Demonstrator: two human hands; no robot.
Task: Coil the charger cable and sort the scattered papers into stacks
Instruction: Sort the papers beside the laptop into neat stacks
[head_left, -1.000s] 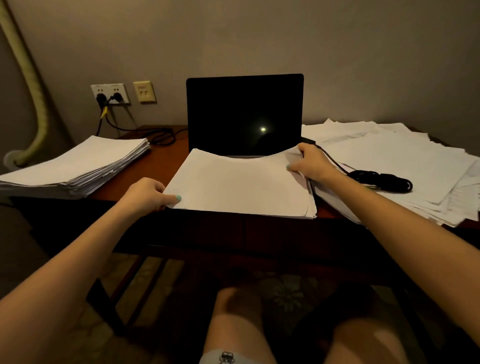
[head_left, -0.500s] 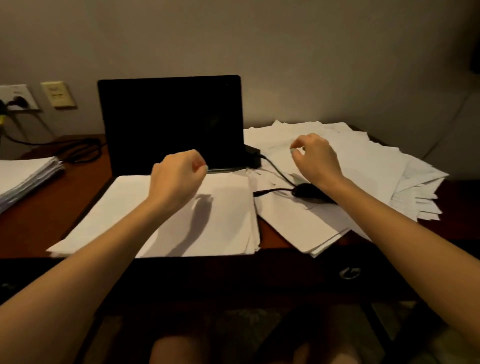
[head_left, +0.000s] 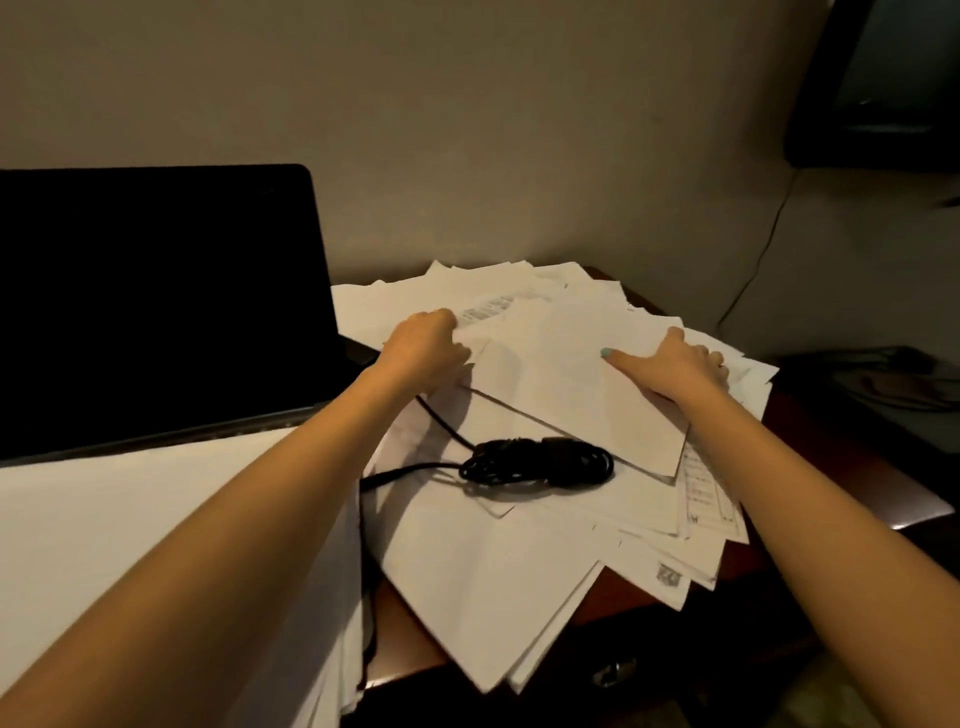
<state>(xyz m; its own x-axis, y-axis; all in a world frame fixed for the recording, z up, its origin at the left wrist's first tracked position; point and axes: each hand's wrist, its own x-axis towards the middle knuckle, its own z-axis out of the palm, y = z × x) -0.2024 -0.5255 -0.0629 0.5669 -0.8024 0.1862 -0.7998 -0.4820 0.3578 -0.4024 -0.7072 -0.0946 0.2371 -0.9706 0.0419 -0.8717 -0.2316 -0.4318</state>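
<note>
1. The scattered papers (head_left: 519, 571) lie in a loose fan on the right part of the table (head_left: 841, 478). Their corners point every way, and several sheets hang over the near edge.
2. The charger cable (head_left: 540, 460) rests on this pile as a coiled black bundle. It lies nearer to us than both hands, between the two forearms, and no finger touches it. One lead runs left off the papers, and another passes up under the left wrist.
3. Just behind the bundle we see the top sheet (head_left: 561, 384), which spans the gap between the hands. Its near edge stands a little off the pile, with a shadow beneath it.
4. The left hand (head_left: 426, 348) is at the sheet's left edge, knuckles up and fingers curled tight. The paper hides the fingertips, but as far as we can see the hand grips that edge.
5. The right hand (head_left: 675, 366) holds the right edge. Its thumb lies straight on top of the sheet, pointing left, with a pale green nail. The other fingers curl round the far side, so the sheet is pinched between them.
6. To the left we see a squared neat stack (head_left: 130, 519) in front of the open laptop (head_left: 156, 291), whose screen is dark. The left forearm passes over the stack's right side.
7. Behind everything is a plain wall (head_left: 519, 130).
</note>
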